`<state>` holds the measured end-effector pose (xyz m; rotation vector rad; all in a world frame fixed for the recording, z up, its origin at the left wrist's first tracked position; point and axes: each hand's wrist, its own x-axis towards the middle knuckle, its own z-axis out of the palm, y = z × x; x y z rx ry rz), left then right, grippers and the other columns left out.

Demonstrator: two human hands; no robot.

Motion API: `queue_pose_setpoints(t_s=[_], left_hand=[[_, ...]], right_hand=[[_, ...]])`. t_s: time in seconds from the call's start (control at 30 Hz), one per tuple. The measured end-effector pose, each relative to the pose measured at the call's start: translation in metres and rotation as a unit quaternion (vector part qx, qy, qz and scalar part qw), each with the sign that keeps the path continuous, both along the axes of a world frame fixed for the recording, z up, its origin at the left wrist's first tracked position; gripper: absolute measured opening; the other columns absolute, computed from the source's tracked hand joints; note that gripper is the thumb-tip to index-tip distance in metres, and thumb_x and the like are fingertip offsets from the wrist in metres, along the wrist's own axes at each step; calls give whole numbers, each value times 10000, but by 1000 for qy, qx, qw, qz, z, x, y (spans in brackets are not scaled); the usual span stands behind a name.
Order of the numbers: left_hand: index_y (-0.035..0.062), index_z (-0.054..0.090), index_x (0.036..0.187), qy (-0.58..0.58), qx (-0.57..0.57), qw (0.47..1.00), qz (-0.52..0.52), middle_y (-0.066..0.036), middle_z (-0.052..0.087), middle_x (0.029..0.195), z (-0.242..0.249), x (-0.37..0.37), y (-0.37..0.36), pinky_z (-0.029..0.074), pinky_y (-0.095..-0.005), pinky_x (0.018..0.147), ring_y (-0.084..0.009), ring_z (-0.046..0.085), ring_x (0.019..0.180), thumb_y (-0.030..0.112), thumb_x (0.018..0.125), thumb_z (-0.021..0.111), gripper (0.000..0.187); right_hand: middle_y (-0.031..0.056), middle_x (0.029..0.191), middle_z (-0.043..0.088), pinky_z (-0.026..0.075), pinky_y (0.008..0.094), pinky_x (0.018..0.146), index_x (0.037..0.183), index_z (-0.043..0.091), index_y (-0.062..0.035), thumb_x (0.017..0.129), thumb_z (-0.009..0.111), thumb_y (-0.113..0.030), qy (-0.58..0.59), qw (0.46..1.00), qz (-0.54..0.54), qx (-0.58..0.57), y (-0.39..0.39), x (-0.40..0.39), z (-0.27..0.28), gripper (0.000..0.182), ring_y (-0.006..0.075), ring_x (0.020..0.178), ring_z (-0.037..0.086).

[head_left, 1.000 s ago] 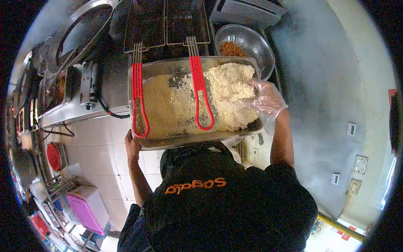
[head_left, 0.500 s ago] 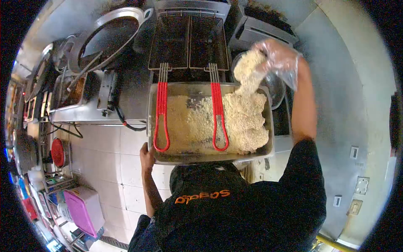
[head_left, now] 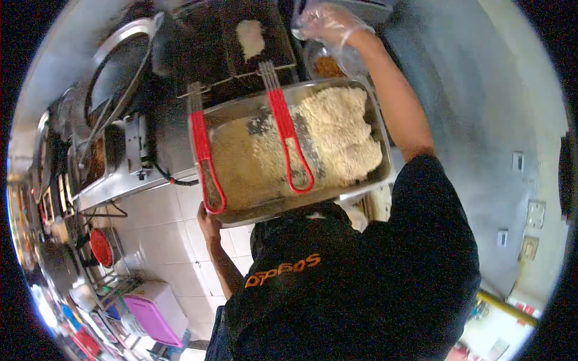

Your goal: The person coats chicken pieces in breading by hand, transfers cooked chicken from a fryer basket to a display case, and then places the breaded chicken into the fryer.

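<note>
My left hand [head_left: 209, 224] grips the near left corner of a deep metal tray [head_left: 283, 210]. Flour-like breading [head_left: 232, 150] covers the tray's floor, and several coated pieces [head_left: 340, 129] lie overlapped on its right side. My right hand [head_left: 331, 24], in a clear plastic glove, is raised beyond the tray's far edge with nothing visible in its loosely spread fingers. Left of it, a pale coated piece [head_left: 250, 39] is in the right fryer basket [head_left: 265, 57]. Two red basket handles [head_left: 283, 120] reach out over the tray.
Behind the tray, a bowl [head_left: 328, 65] shows brown contents. A large round pan [head_left: 120, 66] stands on the metal counter at left. On the tiled floor are a box with a pink lid [head_left: 153, 319] and a red round container [head_left: 102, 246]. A wall runs along the right.
My right hand has moved left and away from me, letting go of the coated piece, which now shows in the right fryer basket. My left hand stays on the tray; the view has tilted.
</note>
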<state>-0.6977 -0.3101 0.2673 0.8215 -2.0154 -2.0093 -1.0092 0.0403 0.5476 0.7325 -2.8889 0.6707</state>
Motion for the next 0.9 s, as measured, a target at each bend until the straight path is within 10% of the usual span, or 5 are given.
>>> queue_pose_setpoints(t_s=[0.1,0.27,0.53,0.7,0.9], left_hand=[[-1,516,1044,31,1,999,-25,-5,516,649,-2,-9,-1,252,-221,321,-46,333,390,306,746,552,430],[8,521,1024,50,12,998,-29,-3,512,644,-14,-9,-8,248,-230,316,-50,337,392,344,737,586,447],[28,527,1022,40,-45,997,-58,13,554,695,-58,-10,-39,354,-219,422,-67,483,532,268,803,517,325],[25,518,983,54,-19,996,-68,-27,570,786,-6,-11,-7,381,-231,472,-93,509,608,260,805,523,295],[-1,520,1053,53,4,997,-47,-7,553,768,-12,-14,-14,358,-235,511,-87,465,634,352,788,552,443]], right_hand=[[76,747,604,464,274,670,859,597,-57,753,589,-179,8,994,15,104,53,28,-50,161,163,709,572],[129,1000,578,435,289,814,1022,558,-79,741,620,-259,-63,979,-190,21,106,51,-157,339,235,882,561],[87,1064,569,409,349,850,1016,574,-57,709,627,-367,-17,977,-142,159,99,77,-118,439,276,926,547],[111,735,583,418,319,671,834,578,2,724,641,-278,-19,990,-135,-33,86,82,-107,307,211,700,543],[78,763,570,423,298,667,833,555,13,703,673,-169,-77,985,-13,-155,58,110,-62,253,165,719,527]])
